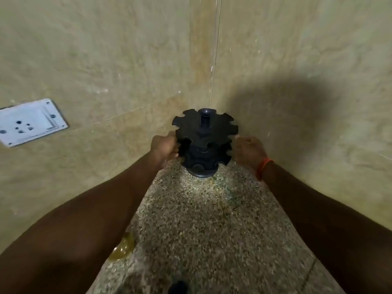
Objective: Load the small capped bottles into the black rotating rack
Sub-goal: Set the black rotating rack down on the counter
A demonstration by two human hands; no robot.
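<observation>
Speckled counter (212,219), tiled corner (213,60); black rack (204,141) upright; L hand (165,147) + R hand (250,151) curled round its sides

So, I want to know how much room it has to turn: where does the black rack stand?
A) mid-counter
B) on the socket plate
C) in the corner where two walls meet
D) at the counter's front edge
C: the black rack stands on the speckled counter, right at the wall corner, far from the front edge.
</observation>
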